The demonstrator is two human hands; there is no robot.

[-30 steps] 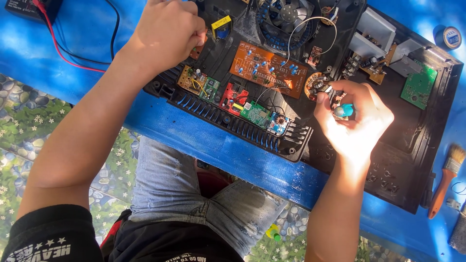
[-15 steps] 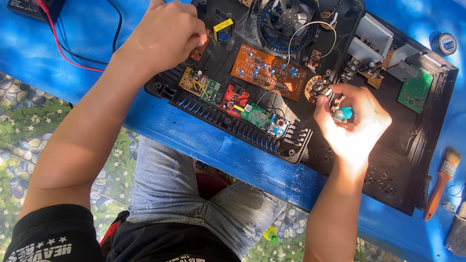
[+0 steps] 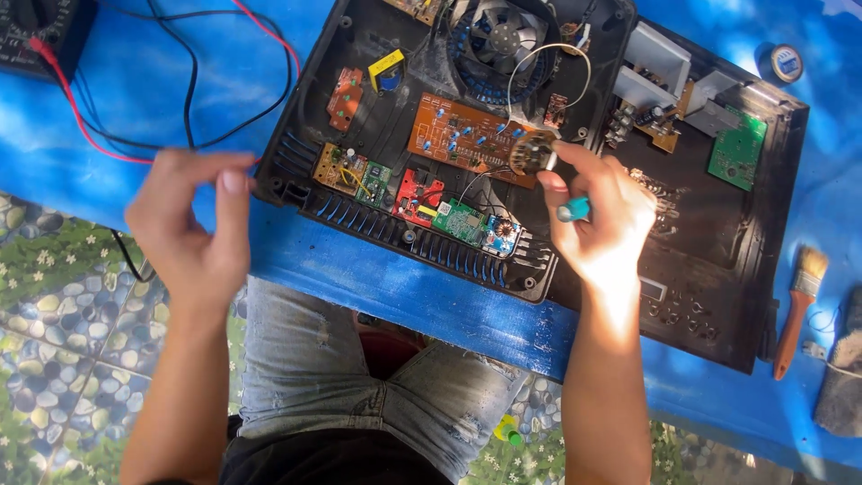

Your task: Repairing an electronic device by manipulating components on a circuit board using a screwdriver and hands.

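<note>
A: What's nearest the person?

B: The left hand (image 3: pixel 193 229), just off the near-left corner of the opened black casing (image 3: pixel 718 260), fingers curled loosely, thumb and forefinger close, pinching nothing I can see.

A: And over the casing?

B: The right hand (image 3: pixel 602 216) grips a teal-handled tool (image 3: pixel 573 210), fingertips closed around it, beside a small round coil part (image 3: pixel 532 153).

A: Farther back?

B: The fan (image 3: pixel 503 36), at the casing's far edge.

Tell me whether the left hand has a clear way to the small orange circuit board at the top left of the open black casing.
Probably yes. The left hand is empty at the casing's left edge, and the small orange circuit board lies uncovered nearby, with only the red and black wires trailing beside it.
</note>
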